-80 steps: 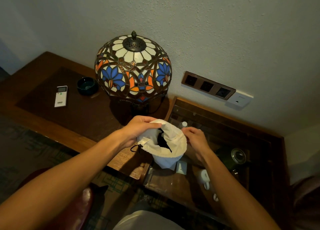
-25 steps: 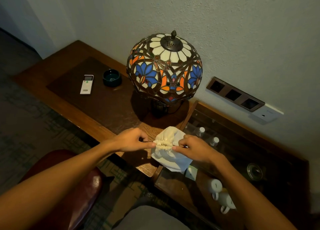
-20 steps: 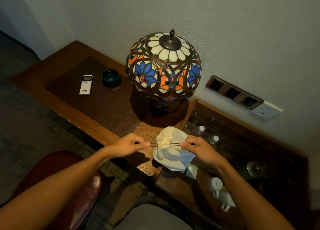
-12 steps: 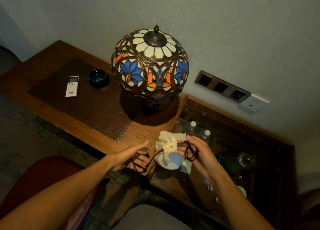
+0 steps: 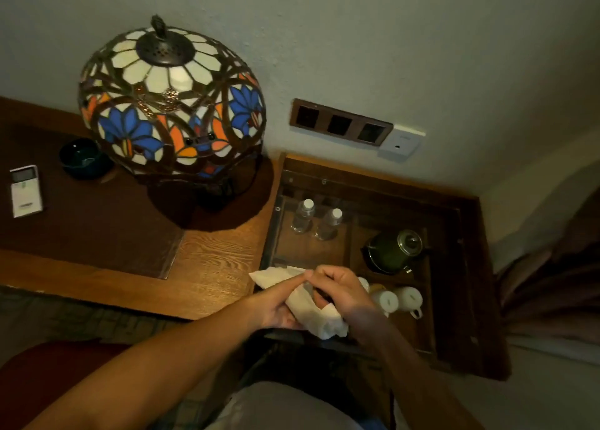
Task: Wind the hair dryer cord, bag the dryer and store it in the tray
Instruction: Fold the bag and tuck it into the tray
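- The bag (image 5: 305, 303) is held between both hands, over the near left corner of the tray (image 5: 467, 267).
- Its long axis runs from upper left to lower right; the gathered end points toward the person.
- The left hand (image 5: 276, 306) is cupped under the bag and gripped on it.
- The right hand (image 5: 337, 288) is closed over the top of the bag.
- Neither hand is nearer; the tray floor lies directly below.

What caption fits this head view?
Both hands, left hand and right hand, hold the white bag over the wooden tray.
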